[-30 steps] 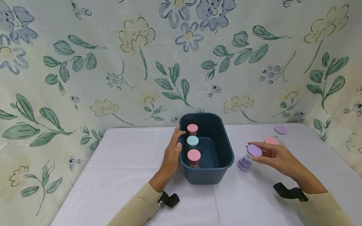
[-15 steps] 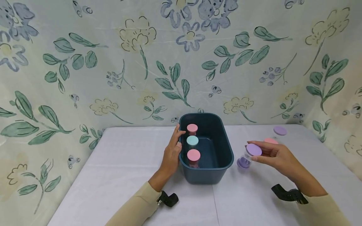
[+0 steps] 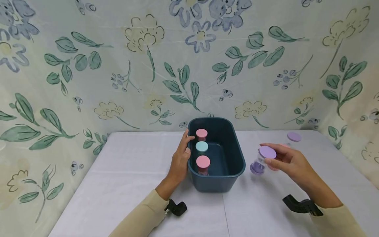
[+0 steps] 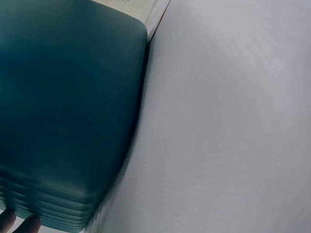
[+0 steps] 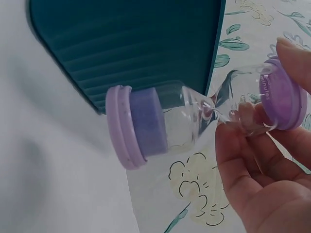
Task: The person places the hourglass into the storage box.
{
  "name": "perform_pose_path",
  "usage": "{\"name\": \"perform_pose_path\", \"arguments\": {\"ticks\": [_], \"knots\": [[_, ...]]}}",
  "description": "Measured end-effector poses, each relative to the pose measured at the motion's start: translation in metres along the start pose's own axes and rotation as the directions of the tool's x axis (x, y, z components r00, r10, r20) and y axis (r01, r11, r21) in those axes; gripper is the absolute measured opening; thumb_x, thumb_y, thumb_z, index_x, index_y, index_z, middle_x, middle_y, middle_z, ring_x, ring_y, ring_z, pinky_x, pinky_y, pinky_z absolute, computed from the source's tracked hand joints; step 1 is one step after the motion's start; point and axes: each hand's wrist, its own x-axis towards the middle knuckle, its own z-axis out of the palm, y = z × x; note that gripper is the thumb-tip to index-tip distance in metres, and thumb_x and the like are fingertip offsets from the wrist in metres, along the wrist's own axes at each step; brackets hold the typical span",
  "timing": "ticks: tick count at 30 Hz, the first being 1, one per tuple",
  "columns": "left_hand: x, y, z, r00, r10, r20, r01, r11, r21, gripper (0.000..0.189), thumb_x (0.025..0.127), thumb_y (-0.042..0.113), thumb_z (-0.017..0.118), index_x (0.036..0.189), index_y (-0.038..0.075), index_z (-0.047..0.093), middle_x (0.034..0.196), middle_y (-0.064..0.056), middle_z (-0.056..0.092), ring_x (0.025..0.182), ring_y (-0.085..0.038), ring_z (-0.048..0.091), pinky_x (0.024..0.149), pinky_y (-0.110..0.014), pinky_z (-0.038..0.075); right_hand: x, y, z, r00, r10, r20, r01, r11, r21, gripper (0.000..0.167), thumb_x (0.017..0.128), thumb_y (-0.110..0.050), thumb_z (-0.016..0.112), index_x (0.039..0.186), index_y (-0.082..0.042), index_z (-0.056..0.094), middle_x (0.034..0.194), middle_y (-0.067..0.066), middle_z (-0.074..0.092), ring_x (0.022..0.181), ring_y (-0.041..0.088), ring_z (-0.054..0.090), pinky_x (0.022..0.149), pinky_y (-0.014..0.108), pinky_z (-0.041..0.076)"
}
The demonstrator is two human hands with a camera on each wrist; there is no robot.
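My right hand [image 3: 291, 161] pinches a sand timer with lilac end caps [image 3: 267, 152] near its upper cap. Purple sand [image 5: 148, 121] fills the end away from the fingers, as the right wrist view shows. The timer tilts slightly and appears raised off the table, to the right of a dark teal bin [image 3: 216, 184]. Against the bin's left side rests my left hand [image 3: 179, 161], its fingers extended along the wall and rim. Inside the bin, along that side, stand a pink-capped timer [image 3: 202, 133], a mint-capped timer [image 3: 202, 146] and another pink-capped timer [image 3: 203, 162].
Behind the right hand stands a pink-capped timer [image 3: 273, 167], mostly hidden. Farther back on the right is another lilac-capped timer [image 3: 294, 136]. A white cloth covers the table [image 3: 133, 171], and a floral curtain [image 3: 171, 82] hangs close behind it.
The right hand has lifted the lilac timer slightly and moved it a little to the right. The left hand stays at the bin's side.
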Motion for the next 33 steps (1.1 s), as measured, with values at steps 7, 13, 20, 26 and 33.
{"name": "perform_pose_path", "arguments": {"ticks": [7, 13, 20, 26, 33], "knots": [[0.001, 0.000, 0.000, 1.000, -0.003, 0.006, 0.003, 1.000, 0.001, 0.047, 0.100, 0.033, 0.025, 0.143, 0.022, 0.039, 0.161, 0.003, 0.015, 0.146, -0.019, 0.018, 0.110, -0.057, 0.025, -0.001, -0.009, 0.002, 1.000, 0.012, -0.002, -0.012, 1.000, 0.028, 0.052, 0.091, -0.018, 0.067, 0.138, -0.007, 0.050, 0.125, -0.001, 0.060, 0.098, 0.009, 0.063, 0.076, 0.026, 0.056], [0.002, 0.000, 0.001, 1.000, -0.003, 0.007, 0.003, 1.000, 0.004, 0.046, 0.100, 0.033, 0.026, 0.143, 0.022, 0.040, 0.161, 0.004, 0.015, 0.146, -0.018, 0.018, 0.110, -0.057, 0.025, 0.000, -0.017, 0.002, 0.999, 0.031, -0.017, -0.030, 0.996, 0.084, 0.052, 0.089, -0.016, 0.069, 0.136, -0.008, 0.050, 0.121, -0.002, 0.062, 0.097, 0.010, 0.065, 0.075, 0.025, 0.056], [0.000, 0.000, 0.000, 1.000, -0.028, 0.005, 0.028, 0.999, 0.020, 0.045, 0.100, 0.029, 0.027, 0.143, 0.025, 0.039, 0.161, 0.008, 0.014, 0.146, -0.016, 0.017, 0.110, -0.057, 0.026, 0.002, -0.028, 0.000, 0.999, 0.020, -0.050, -0.013, 0.991, 0.134, 0.046, 0.086, -0.012, 0.071, 0.128, -0.006, 0.053, 0.118, 0.000, 0.064, 0.098, 0.011, 0.066, 0.079, 0.022, 0.054], [-0.001, 0.001, 0.000, 1.000, -0.015, 0.005, 0.015, 1.000, -0.001, 0.046, 0.099, 0.024, 0.028, 0.144, 0.022, 0.039, 0.161, 0.004, 0.015, 0.146, -0.021, 0.018, 0.109, -0.058, 0.026, 0.002, -0.040, -0.003, 0.996, 0.008, -0.087, -0.001, 0.997, 0.078, 0.046, 0.088, -0.015, 0.070, 0.130, -0.008, 0.052, 0.120, 0.001, 0.061, 0.101, 0.007, 0.063, 0.082, 0.016, 0.051], [0.000, -0.001, 0.001, 1.000, -0.014, 0.004, 0.014, 1.000, 0.003, 0.046, 0.100, 0.029, 0.026, 0.143, 0.023, 0.040, 0.161, 0.006, 0.015, 0.146, -0.018, 0.017, 0.110, -0.056, 0.025, 0.002, -0.055, -0.006, 0.994, -0.008, -0.110, 0.016, 0.997, 0.076, 0.046, 0.090, -0.015, 0.067, 0.132, -0.010, 0.052, 0.122, 0.005, 0.057, 0.101, 0.012, 0.062, 0.083, 0.017, 0.051]]}}
